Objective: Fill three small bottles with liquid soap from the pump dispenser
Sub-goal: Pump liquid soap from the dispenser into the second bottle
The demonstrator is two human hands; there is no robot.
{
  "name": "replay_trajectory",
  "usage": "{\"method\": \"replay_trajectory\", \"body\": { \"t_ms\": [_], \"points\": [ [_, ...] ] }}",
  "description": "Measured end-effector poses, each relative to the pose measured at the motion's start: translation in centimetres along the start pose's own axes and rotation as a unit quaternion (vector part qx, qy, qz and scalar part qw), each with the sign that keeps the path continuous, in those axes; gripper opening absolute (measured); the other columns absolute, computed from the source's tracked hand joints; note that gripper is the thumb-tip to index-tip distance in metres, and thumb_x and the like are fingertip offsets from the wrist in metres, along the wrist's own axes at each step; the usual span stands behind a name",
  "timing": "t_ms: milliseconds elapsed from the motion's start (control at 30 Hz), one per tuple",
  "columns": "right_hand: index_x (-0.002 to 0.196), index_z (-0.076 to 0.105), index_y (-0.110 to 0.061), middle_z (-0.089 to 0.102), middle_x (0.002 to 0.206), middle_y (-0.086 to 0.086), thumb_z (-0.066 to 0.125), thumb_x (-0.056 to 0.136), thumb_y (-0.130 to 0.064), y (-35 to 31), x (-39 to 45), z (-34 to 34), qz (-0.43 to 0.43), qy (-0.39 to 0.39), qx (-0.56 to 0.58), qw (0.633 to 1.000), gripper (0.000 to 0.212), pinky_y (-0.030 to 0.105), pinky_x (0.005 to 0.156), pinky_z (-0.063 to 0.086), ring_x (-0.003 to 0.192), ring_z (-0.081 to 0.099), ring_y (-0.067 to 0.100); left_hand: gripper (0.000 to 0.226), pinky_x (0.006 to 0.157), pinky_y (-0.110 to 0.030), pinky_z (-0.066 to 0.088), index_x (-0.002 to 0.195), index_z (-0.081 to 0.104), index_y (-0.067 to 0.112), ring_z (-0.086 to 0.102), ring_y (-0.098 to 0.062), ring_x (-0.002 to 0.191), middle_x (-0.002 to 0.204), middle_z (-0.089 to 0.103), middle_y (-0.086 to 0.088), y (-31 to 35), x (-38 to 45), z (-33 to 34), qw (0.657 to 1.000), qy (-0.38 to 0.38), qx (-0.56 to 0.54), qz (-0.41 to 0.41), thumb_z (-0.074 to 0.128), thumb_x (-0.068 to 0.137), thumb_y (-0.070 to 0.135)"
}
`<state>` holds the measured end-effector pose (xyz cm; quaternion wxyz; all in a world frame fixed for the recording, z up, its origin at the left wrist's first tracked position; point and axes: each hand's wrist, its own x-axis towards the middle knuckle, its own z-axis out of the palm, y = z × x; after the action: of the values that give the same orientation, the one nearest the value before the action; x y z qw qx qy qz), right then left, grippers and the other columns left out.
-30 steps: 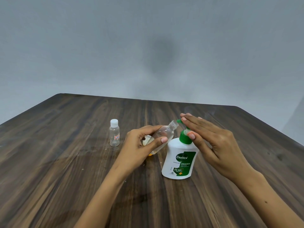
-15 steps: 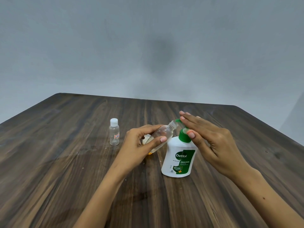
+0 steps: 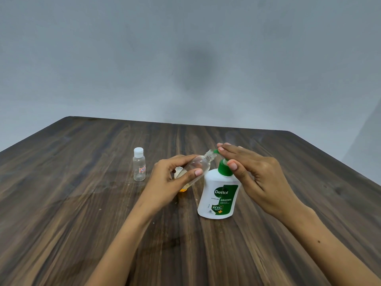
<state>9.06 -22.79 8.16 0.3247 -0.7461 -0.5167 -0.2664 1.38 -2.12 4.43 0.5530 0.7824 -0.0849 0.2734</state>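
Note:
A white pump dispenser (image 3: 218,195) with a green pump head and a Dettol label stands mid-table. My right hand (image 3: 253,174) lies flat on the pump head, fingers stretched out over it. My left hand (image 3: 171,178) grips a clear small bottle (image 3: 199,165), uncapped and tilted with its mouth against the green spout. Behind that hand a second small bottle (image 3: 182,183) with orange liquid at its base is mostly hidden. A third clear bottle (image 3: 139,164) with a white cap stands upright to the left, apart from both hands.
Everything rests on a dark wooden table (image 3: 82,213) whose far edge meets a grey wall (image 3: 185,58). The table's right corner falls away near the right side of the view.
My right hand and the pump head have risen slightly over the last second. The tilted bottle stays at the spout in my left hand.

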Motion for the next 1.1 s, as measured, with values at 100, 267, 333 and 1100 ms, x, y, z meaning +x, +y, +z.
{"method": "replay_trajectory", "body": {
  "t_ms": [100, 267, 333, 1100],
  "points": [
    [0.129, 0.059, -0.011, 0.058, 0.135, -0.002, 0.03, 0.101, -0.053, -0.04, -0.22, -0.04, 0.003, 0.001, -0.003, 1.0, 0.059, 0.041, 0.104, 0.046, 0.13, 0.05, 0.009, 0.035, 0.089, -0.025, 0.053, 0.114, 0.07, 0.027, 0.066, -0.002, 0.101, 0.104, 0.073, 0.013, -0.01, 0.03, 0.02, 1.0, 0.001, 0.004, -0.001, 0.067, 0.08, 0.036],
    [0.134, 0.055, -0.012, 0.051, 0.141, -0.003, 0.024, 0.101, -0.056, -0.41, 0.11, -0.32, -0.011, -0.014, -0.053, 0.998, 0.064, 0.031, 0.108, 0.039, 0.135, 0.041, 0.006, 0.037, 0.089, -0.025, 0.052, 0.115, 0.071, 0.023, 0.066, -0.004, 0.101, 0.103, 0.073, 0.011, -0.02, 0.0, -0.02, 1.0, 0.0, -0.004, -0.001, 0.068, 0.08, 0.035],
    [0.132, 0.057, -0.012, 0.054, 0.139, -0.002, 0.025, 0.101, -0.057, -0.51, -0.11, -0.15, 0.003, -0.01, -0.033, 0.999, 0.063, 0.037, 0.107, 0.043, 0.135, 0.043, 0.008, 0.036, 0.088, -0.023, 0.052, 0.113, 0.071, 0.025, 0.066, -0.003, 0.1, 0.103, 0.073, 0.012, -0.05, -0.02, 0.0, 1.0, -0.001, -0.005, -0.001, 0.068, 0.079, 0.035],
    [0.124, 0.064, -0.014, 0.061, 0.13, -0.005, 0.03, 0.1, -0.055, -0.63, 0.17, -0.08, 0.01, 0.01, -0.008, 1.0, 0.058, 0.04, 0.103, 0.047, 0.126, 0.053, 0.006, 0.039, 0.087, -0.024, 0.051, 0.117, 0.071, 0.02, 0.065, -0.005, 0.102, 0.107, 0.073, 0.009, -0.03, 0.16, 0.06, 1.0, 0.001, 0.001, 0.001, 0.068, 0.08, 0.035]
  ]
}}
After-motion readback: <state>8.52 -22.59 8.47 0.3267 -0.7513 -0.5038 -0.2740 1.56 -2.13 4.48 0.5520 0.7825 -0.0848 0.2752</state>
